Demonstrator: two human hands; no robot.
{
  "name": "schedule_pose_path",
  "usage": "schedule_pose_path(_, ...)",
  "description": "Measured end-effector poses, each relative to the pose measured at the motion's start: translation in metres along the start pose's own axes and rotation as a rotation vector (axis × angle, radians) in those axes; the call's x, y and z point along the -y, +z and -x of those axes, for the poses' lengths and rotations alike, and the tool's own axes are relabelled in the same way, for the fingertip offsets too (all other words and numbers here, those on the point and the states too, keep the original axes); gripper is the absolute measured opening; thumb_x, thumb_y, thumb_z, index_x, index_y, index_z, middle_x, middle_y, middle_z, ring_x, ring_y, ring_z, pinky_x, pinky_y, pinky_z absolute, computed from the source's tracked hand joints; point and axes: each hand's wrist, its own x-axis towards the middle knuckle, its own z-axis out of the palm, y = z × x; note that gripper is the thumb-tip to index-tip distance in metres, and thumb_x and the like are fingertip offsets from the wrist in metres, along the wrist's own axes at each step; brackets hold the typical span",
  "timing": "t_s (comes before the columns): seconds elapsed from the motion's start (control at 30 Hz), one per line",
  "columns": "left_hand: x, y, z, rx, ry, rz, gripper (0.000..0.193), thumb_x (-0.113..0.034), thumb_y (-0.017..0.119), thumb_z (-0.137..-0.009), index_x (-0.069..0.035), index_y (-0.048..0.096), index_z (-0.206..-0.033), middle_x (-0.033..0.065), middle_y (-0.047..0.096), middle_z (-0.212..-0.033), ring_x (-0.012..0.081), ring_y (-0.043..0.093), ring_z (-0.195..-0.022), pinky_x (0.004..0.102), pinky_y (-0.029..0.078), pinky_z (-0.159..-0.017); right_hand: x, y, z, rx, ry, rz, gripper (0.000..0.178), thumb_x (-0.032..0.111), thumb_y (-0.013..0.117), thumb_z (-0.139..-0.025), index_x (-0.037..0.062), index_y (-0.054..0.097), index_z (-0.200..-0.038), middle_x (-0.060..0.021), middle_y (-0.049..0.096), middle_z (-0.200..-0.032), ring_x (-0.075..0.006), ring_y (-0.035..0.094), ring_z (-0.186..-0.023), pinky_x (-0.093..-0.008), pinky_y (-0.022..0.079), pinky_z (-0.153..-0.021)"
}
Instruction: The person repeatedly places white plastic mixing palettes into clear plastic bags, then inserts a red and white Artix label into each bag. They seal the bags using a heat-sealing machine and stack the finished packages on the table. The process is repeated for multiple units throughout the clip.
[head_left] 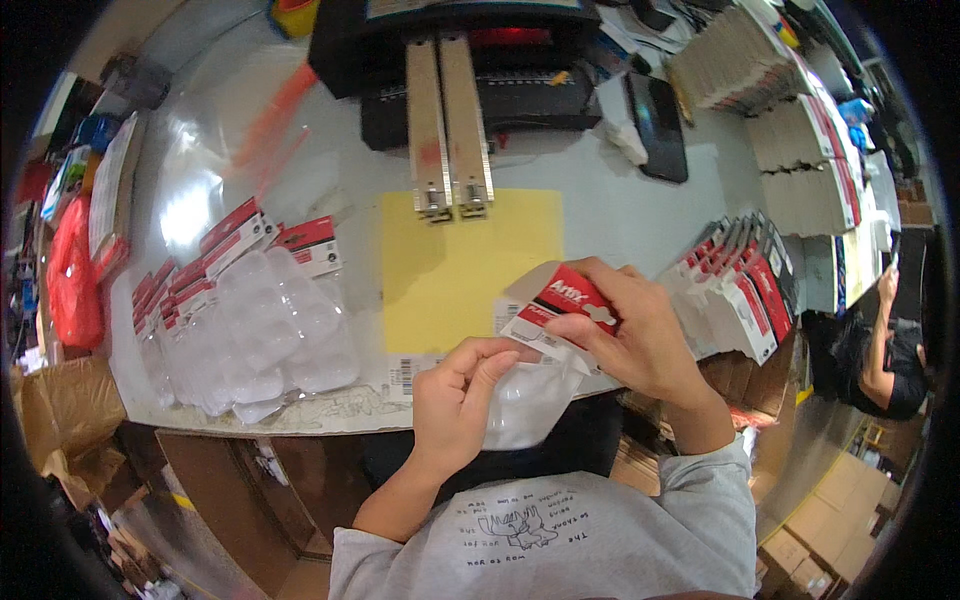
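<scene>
Just past the table's front edge, I hold a white plastic paint palette (pixel 520 408) together with a folded red, black and white header card (pixel 560 305). My right hand (pixel 640 325) grips the card from its right side, thumb on the printed face. My left hand (pixel 462 395) is closed in a pinch at the palette's upper left edge, close to the card's lower edge. Part of the palette's top is hidden by the card and my fingers. To the left lies a pile of white palettes (pixel 265 310) with similar red cards attached.
A black machine (pixel 350 50) extends two metal arms (pixel 450 130) over a yellow sheet (pixel 470 270). Folded cards (pixel 745 285) stand in a row at right, below card stacks (pixel 800 180). A phone (pixel 657 130) lies farther back. Another person (pixel 890 360) is at far right.
</scene>
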Motion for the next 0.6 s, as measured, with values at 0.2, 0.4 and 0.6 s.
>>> schedule_pose_path(0.2,0.001,-0.016,0.001,-0.111,0.003,-0.283,0.013,-0.014,0.058,-0.089,-0.002,0.063,-0.09,0.0061,0.062,-0.066,0.0069,0.05,-0.055,0.0224,0.04,-0.051,-0.001,0.028,-0.02,-0.027,-0.177,0.048,0.026,0.029,0.07,-0.076,0.0059,0.057,-0.078,-0.0108,0.058,-0.062,-0.0283,0.057,-0.055,-0.0351,0.042,-0.049)
schedule_pose_path(0.4,0.009,-0.015,-0.003,-0.145,0.146,-0.335,0.014,-0.016,0.059,-0.088,-0.002,0.063,-0.087,0.0089,0.056,-0.058,0.0094,0.047,-0.049,0.0246,0.038,-0.047,-0.009,0.037,-0.022,-0.101,-0.262,0.213,0.032,0.032,0.07,-0.074,0.0077,0.051,-0.063,-0.0066,0.052,-0.052,-0.0238,0.052,-0.045,-0.033,0.038,-0.042)
schedule_pose_path(0.6,0.011,-0.02,-0.003,-0.221,0.212,-0.395,0.017,-0.016,0.058,-0.089,0.0,0.061,-0.084,0.0058,0.052,-0.057,0.0075,0.045,-0.051,0.0242,0.038,-0.048,-0.018,0.037,-0.035,-0.208,-0.345,0.08,0.02,0.023,0.066,-0.08,0.0063,0.06,-0.069,-0.0086,0.059,-0.059,-0.0203,0.057,-0.048,-0.0287,0.042,-0.045)
